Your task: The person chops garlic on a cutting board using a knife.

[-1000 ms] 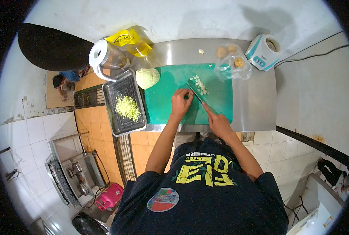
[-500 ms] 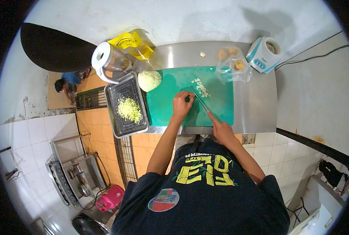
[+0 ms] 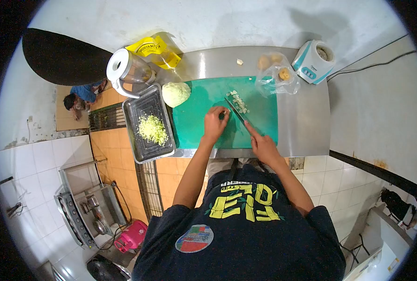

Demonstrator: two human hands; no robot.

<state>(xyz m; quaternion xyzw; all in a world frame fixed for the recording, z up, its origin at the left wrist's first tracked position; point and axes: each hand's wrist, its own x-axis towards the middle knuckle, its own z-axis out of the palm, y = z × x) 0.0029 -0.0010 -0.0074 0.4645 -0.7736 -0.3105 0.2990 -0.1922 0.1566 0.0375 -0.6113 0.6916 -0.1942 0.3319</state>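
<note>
My right hand point(image 3: 266, 148) is closed round the handle of a kitchen knife point(image 3: 235, 110), its index finger stretched along the top. The blade slants forward and left over a green cutting board point(image 3: 194, 129). Just beyond the blade lies a narrow pile of small, chopped white pieces point(image 3: 238, 102), perhaps garlic. To the left of the blade, my left hand point(image 3: 215, 122) rests at the board with its fingers curled together; what they hold, if anything, is too small to make out. A pale green cabbage point(image 3: 176, 94) sits at the board's left edge.
Left of the board stands a metal tray point(image 3: 169, 151) with finely chopped cabbage point(image 3: 152, 129). Behind it are a blender jug point(image 3: 140, 72) and a yellow oil pouch point(image 3: 164, 56). A plastic bag point(image 3: 290, 86) of round brownish items and a blender base point(image 3: 313, 63) stand back right. Another person point(image 3: 83, 96) crouches far left.
The knife has moved forward and left, its blade now alongside the white pieces, which lie in a tighter strip. My left hand stays curled in nearly the same place.
</note>
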